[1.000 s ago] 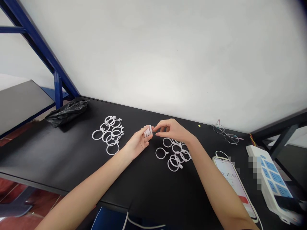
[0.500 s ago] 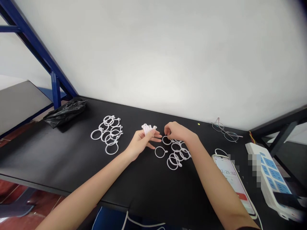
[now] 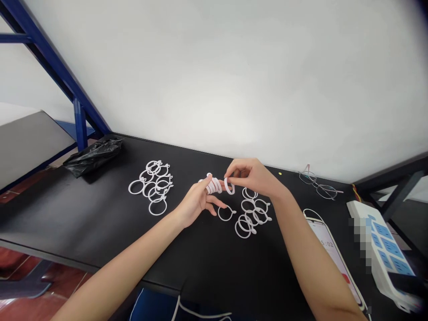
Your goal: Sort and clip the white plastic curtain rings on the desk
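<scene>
Several white curtain rings are bunched around the fingers of my left hand, its thumb resting against them and its lower fingers spread. My right hand pinches a single white ring between thumb and fingers, at the fingertips of my left hand. Below the hands a loose ring lies on the black table, partly behind a left finger. To its right is a loose cluster of white rings, overlapping one another. Another pile of rings lies to the left of my left hand.
A crumpled black plastic bag lies at the table's far left. Eyeglasses, a phone with a cable, and a white power strip lie to the right. The white wall rises behind the black table.
My right hand has lifted a ring from the right cluster and brought it left to my left hand's fingertips. My left hand has turned, with its bunched rings now facing right.
</scene>
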Motion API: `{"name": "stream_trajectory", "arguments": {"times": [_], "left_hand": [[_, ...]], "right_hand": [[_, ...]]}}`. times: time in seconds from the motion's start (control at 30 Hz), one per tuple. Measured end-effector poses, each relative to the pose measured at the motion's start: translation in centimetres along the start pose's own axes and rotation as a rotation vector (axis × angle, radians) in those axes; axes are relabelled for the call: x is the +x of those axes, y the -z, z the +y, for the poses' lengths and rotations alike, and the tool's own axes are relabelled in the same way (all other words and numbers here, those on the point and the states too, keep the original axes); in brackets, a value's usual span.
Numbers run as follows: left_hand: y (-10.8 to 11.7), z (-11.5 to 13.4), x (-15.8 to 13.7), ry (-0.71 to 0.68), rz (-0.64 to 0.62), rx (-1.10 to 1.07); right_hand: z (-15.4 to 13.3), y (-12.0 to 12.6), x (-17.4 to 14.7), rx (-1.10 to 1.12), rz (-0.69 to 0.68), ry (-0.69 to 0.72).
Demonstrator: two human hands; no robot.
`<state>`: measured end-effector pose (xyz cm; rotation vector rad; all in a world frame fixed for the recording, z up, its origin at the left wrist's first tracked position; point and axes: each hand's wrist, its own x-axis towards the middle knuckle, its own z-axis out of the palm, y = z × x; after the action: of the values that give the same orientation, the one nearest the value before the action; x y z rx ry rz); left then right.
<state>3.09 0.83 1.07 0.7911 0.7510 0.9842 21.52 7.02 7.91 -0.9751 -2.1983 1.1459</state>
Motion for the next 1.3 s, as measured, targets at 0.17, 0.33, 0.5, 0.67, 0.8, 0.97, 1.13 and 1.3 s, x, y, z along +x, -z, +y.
{"name": "stream_trajectory", "arguments": {"times": [0.17,0.33,0.5,0.67,0.8,0.97,1.13,1.3], "left_hand": [[0.3,-0.2,0.1,0.030,-0.015,-0.024],[0.0,-0.5,0.0,-0.058,0.055,0.114],[-0.4,-0.6,-0.4,-0.239,0.005,0.327],[-0.4,-0.9,-0.7,-0.301,-0.067,0.469],[-0.4,-0.9,-0.8,-0.318,-0.078,0.513],[-0.6,0.1,-1.0,-0.275,-0.107,0.385],[-0.5,1.1,-1.2,-0.235,-0.197,0.249],[0.2,0.9,-1.1,-0.181,-0.319,0.138]], "right_hand": [[0.5,-1.1,0.6,0.039,-0.013,0.042],[1.1,-0.9,1.0,0.121,0.084,-0.075],[1.5,-2.2,1.5,0.329,-0.125,-0.263],[1.3,-3.7,1.5,0.508,-0.216,-0.222],[1.2,-3.7,1.4,0.507,-0.148,-0.194],[2.4,-3.0,1.7,0.699,-0.373,-0.100],[3.9,-3.0,1.7,0.810,-0.579,-0.028],[3.5,-3.8,1.9,0.794,-0.386,-0.043]]}}
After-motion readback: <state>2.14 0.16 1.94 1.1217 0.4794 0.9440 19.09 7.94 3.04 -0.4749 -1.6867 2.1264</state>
